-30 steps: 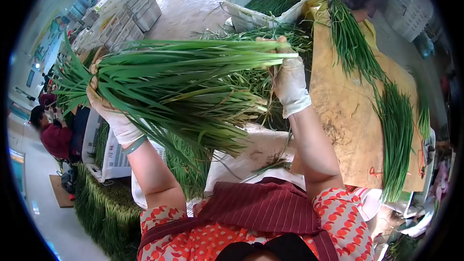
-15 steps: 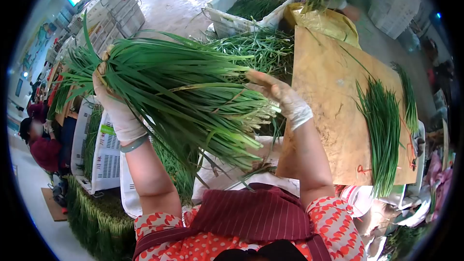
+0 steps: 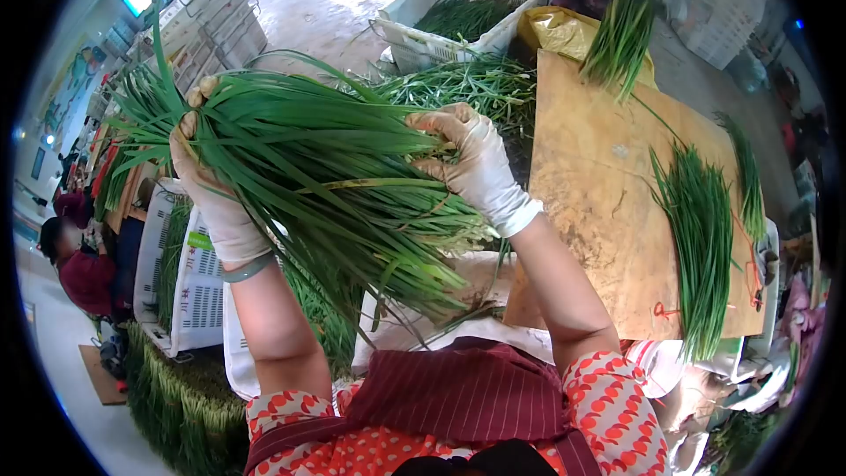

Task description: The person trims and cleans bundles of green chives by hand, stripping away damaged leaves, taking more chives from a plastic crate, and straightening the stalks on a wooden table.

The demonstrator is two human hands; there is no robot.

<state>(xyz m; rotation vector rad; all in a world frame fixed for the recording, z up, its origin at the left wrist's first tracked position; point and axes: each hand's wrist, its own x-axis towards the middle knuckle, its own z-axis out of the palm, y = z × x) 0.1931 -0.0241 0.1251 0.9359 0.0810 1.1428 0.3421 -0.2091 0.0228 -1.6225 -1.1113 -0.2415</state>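
Note:
A large bunch of garlic chives (image 3: 308,159) hangs across the space in front of me, its pale stem ends to the right and leaf tips to the left. My left hand (image 3: 207,172), in a white glove, is closed around the leafy end; the bunch hides part of the palm. At the upper stem ends, my right hand (image 3: 467,159), also gloved, has its fingers curled onto some of the chives. Below it, the lower stem ends fan out loose. A wooden board (image 3: 590,185) lies to the right, bearing a flat bundle of chives (image 3: 696,238).
A heap of loose chives (image 3: 467,97) lies beyond my hands, before a white crate (image 3: 423,44) of greens. Another white crate (image 3: 189,291) stands left. Across the board, a co-worker's hands hold chives (image 3: 621,40). Another person (image 3: 84,256) is at far left.
My right hand has moved left and up and closed on the stem ends, where its fingers were outstretched before. The co-worker's chives have swung down over the board's far edge.

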